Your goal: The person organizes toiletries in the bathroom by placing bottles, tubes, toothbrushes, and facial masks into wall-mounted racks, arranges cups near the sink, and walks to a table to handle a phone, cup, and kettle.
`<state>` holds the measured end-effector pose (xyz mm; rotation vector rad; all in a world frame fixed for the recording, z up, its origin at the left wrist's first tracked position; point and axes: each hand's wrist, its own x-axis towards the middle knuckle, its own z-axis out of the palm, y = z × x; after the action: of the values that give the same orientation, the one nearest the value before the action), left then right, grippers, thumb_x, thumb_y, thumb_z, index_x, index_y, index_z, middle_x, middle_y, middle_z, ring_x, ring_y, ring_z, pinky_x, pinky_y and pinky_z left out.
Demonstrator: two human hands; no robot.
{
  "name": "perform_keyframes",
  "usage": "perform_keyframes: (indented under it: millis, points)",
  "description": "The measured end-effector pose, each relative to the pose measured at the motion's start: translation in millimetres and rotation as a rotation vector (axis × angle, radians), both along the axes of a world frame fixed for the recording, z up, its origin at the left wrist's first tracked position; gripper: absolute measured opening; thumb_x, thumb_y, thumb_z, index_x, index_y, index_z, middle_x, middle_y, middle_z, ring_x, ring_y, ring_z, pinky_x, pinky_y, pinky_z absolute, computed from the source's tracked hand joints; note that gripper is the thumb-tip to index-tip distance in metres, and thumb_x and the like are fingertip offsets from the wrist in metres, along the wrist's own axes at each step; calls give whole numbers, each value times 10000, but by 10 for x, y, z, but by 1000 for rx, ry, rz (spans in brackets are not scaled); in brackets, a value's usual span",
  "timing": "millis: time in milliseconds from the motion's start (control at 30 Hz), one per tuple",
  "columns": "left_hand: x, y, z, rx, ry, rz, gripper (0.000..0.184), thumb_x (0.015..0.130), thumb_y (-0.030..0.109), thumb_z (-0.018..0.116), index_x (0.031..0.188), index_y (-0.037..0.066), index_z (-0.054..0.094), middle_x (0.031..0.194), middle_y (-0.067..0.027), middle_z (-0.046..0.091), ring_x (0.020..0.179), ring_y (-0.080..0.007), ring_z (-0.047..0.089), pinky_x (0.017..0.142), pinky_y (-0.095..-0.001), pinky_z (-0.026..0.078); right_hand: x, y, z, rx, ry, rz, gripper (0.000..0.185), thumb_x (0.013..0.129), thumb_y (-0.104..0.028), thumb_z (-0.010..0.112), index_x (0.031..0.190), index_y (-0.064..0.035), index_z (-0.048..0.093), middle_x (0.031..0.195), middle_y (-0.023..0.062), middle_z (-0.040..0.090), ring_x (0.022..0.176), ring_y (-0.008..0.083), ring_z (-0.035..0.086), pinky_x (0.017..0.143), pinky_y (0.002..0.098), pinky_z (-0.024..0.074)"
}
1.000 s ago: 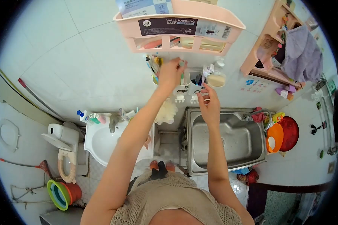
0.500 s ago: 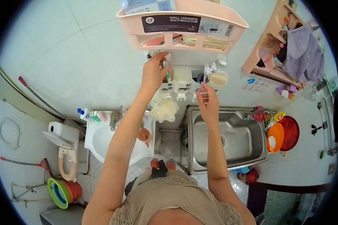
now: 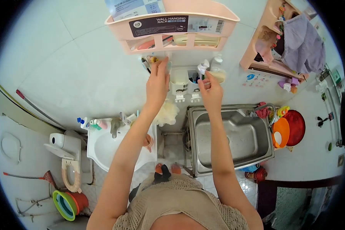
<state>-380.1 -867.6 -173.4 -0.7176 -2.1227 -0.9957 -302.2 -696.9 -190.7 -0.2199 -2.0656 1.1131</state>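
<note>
My left hand [image 3: 157, 82] is raised in front of the wall cups, its fingers stretched upward and partly hiding the leftmost cup. Beside its fingertips, slim brush-like items [image 3: 145, 64] stick up. My right hand [image 3: 211, 92] pinches the stem of a white-topped item [image 3: 203, 67], whose exact kind I cannot make out, at the mouth of a white cup [image 3: 194, 86] holding dark items. Between my hands hangs another white cup [image 3: 179, 86]. A soap dish with a pale bar of soap [image 3: 219, 76] is just right of my right fingertips.
Above hangs a pink wall rack [image 3: 172, 36]. A cream bath puff [image 3: 167, 114] dangles below the cups. The white washbasin [image 3: 99, 147] is at left, the steel sink [image 3: 209, 153] at right. A pink shelf [image 3: 257, 42] with a grey cloth [image 3: 303, 44] is at upper right.
My left hand has shifted down over the left cup, covering the green toothbrush seen before. My right hand has moved up and closed on the white-topped item. The camera view has shifted slightly.
</note>
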Motion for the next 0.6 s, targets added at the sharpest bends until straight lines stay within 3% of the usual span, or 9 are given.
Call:
perform_keyframes:
  millis: [67,133,400,600]
  points:
    - [127,32,-13,33,-51,-89,512,759,35,652,1242,114,500,1124,-120,546,886,-324,601,710,-403,512,-32,-14,-17,22,-12,1,405,816,-131,682,1176,17,571,797,55,624,611,113,544,580,266,461]
    - [151,130,-40,15,-39,-171,475,762,33,663,1211,79,517,1094,-121,560,907,-306,601,732,-382,505,-40,-31,-34,4,-26,6,369,818,-176,670,1142,-18,593,816,85,641,614,187,592,604,325,479]
    - [15,514,-136,-51,-151,-345,417,771,102,681,1160,32,545,1108,-162,588,998,-336,584,822,-410,477,-137,63,-17,13,36,-57,172,849,-149,642,958,-17,623,814,86,618,629,185,592,596,330,469]
    - [-152,638,-115,-138,-262,-280,385,739,120,717,1095,35,599,958,-150,651,900,-322,630,777,-402,500,28,137,320,46,181,-45,114,859,-104,642,906,-5,612,786,71,557,622,154,559,561,284,446]
